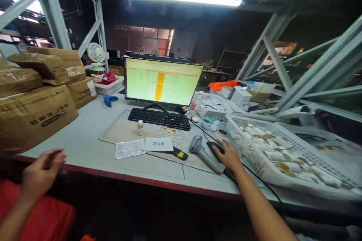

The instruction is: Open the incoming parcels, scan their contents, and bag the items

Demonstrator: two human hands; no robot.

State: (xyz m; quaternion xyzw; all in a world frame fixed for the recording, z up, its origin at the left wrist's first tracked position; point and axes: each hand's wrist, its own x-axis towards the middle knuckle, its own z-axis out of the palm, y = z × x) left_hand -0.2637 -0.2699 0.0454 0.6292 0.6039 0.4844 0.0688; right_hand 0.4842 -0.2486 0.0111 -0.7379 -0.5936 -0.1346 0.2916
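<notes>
My right hand [229, 155] rests on a black computer mouse [214, 147], its fingers over the top. Just left of it lies a grey handheld barcode scanner [207, 154]. My left hand [43, 173] is near the table's front edge at the left. Its fingers are loosely bent, a gap shows between thumb and fingers, and I see nothing in it. On the desk mat stand or lie a small capped bottle [140, 128], a white sachet [130, 148], a white card with printed characters [158, 144] and a black and yellow utility knife [180, 153].
A lit monitor [162, 83] stands behind a black keyboard [159, 118]. Cardboard boxes [36, 116] are stacked at the left. At the right, a white basket [254, 162] holds many white rolls. A blue tape dispenser [109, 100] sits further back. Metal shelf posts [53, 11] frame the table.
</notes>
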